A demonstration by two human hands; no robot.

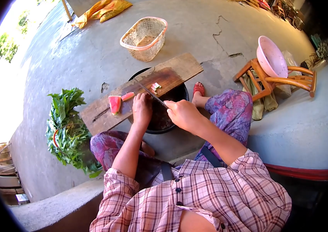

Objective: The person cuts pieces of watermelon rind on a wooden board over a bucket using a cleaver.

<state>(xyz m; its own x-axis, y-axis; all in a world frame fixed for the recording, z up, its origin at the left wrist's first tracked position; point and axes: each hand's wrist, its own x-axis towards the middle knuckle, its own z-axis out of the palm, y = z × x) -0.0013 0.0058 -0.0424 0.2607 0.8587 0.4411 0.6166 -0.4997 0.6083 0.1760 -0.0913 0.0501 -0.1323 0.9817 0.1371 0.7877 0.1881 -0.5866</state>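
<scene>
My right hand [184,114] is closed round the handle of a knife [148,90], whose blade slants up and left across a long wooden board [183,66]. Beside the blade, my left hand [143,109] presses its bent fingers down on the board; what lies under them is hidden. Left of those fingers are a red watermelon wedge [114,103] and a thinner watermelon slice [128,96]. Several small cut watermelon pieces [156,86] sit on the other side of the blade. The board rests across a black tub [187,92] with dark contents.
Leafy greens [65,127] are heaped on the floor at left. A pink-rimmed basket [144,47] stands beyond the board. At right, a pink basin [272,58] leans on a wooden chair [262,87]. A yellow sack [108,9] lies farther off.
</scene>
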